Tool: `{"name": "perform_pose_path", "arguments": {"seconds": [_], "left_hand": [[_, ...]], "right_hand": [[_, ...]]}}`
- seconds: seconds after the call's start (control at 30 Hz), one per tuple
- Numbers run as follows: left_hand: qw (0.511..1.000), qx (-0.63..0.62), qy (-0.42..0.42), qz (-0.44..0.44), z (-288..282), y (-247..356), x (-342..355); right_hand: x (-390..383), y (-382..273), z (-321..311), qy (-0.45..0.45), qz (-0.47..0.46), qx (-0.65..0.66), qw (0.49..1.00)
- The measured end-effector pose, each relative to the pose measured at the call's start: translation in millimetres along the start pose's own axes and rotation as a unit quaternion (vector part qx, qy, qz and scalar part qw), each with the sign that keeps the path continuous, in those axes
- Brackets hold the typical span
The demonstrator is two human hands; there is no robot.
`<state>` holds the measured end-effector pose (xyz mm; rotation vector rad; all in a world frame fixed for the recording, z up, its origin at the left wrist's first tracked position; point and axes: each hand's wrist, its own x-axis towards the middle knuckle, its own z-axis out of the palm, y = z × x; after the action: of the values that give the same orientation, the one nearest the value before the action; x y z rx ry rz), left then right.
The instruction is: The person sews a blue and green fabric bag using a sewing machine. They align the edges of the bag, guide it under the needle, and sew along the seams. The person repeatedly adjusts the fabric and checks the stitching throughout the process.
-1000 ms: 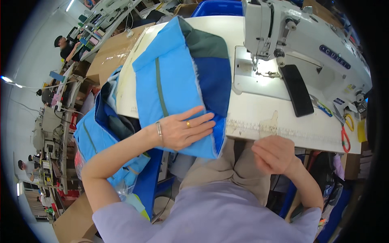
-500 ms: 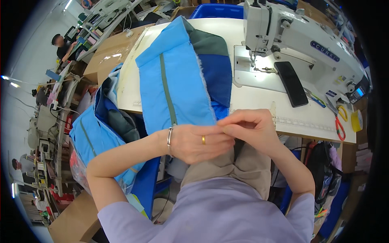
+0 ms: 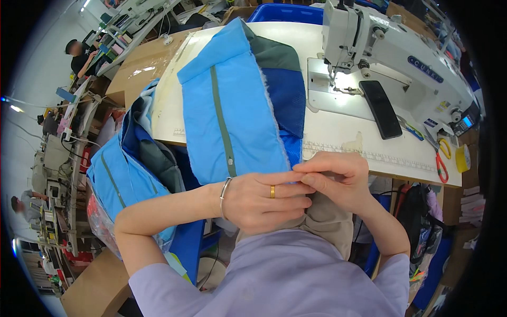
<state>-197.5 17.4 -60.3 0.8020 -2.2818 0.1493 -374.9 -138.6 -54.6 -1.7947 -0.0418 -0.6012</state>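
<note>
My left hand (image 3: 264,203), with a ring and a bracelet on it, is held above my lap, its fingers closed. Thumb and forefinger of my right hand (image 3: 340,179) pinch together at the left fingertips. Whatever lies between them is too small or hidden to make out. Just beyond the hands, a light blue fabric piece (image 3: 245,116) with a dark green strip lies on the sewing table (image 3: 327,129) and hangs over its front edge. Dark blue and grey-green fabric (image 3: 280,55) shows along its right side.
A white sewing machine (image 3: 391,58) stands at the back right, a black phone (image 3: 380,108) in front of it. Scissors (image 3: 441,168) and a yellow tape roll (image 3: 463,158) lie at the right edge. More blue fabric (image 3: 113,177) is heaped at left. A blue bin (image 3: 288,13) stands behind.
Both hands have shifted slightly right and down, still meeting at the fingertips. The view has moved a little; the fabric on the table lies as before.
</note>
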Motion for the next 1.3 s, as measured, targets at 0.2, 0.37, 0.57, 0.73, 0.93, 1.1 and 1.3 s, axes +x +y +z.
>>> {"name": "perform_pose_path", "arguments": {"seconds": [0.2, 0.37, 0.57, 0.73, 0.93, 1.1, 1.3], "left_hand": [[0.995, -0.095, -0.013, -0.023, 7, 7, 8], [0.979, -0.192, 0.000, -0.072, 15, 10, 17], [0.973, -0.209, -0.031, -0.092, 11, 16, 36], [0.965, 0.005, -0.217, -0.146, -17, -26, 26], [0.915, 0.118, -0.331, -0.195, -30, -64, -3], [0.949, 0.028, -0.098, -0.299, -65, -63, 23], [0.893, 0.145, 0.311, -0.292, -134, -54, 65]], "right_hand": [[-14, 5, -15, -0.047, 0.012, 0.008, 0.999], [-24, 3, -20, -0.017, -0.039, -0.071, 0.997], [-33, 7, -26, 0.010, -0.063, -0.031, 0.997], [-47, 18, -33, 0.161, 0.088, 0.031, 0.983], [-58, 26, -41, 0.183, 0.113, 0.162, 0.963], [-65, 29, -36, 0.190, 0.111, 0.157, 0.963], [-61, 27, -21, 0.170, 0.134, 0.011, 0.976]]}}
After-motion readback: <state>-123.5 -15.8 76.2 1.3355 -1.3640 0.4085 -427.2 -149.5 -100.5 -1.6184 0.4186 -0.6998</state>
